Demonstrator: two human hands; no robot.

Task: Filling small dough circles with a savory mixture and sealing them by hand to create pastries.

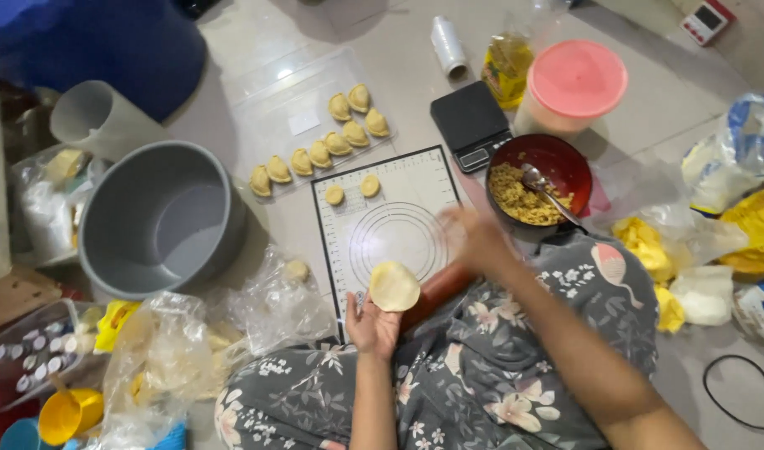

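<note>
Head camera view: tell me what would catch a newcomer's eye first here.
The left hand holds a flat round dough disc over the lap, while the blurred right hand reaches toward the dark red bowl of yellow filling with its spoon. Behind the marked pastry mat, folded dumplings line a clear tray, and a big grey tub sits at left.

1. A black kitchen scale [471, 123] with a small grey screen lies beyond the hands, up and right of the held dough.
2. A white device with a red-framed screen [707, 20] sits far right, at the top corner.
3. A white-and-blue bag [736, 154] stands well right.
4. Crumpled yellow wrappers [648, 250] lie right of the hands.
5. Clear plastic bags [161, 362] bunch just left.
</note>
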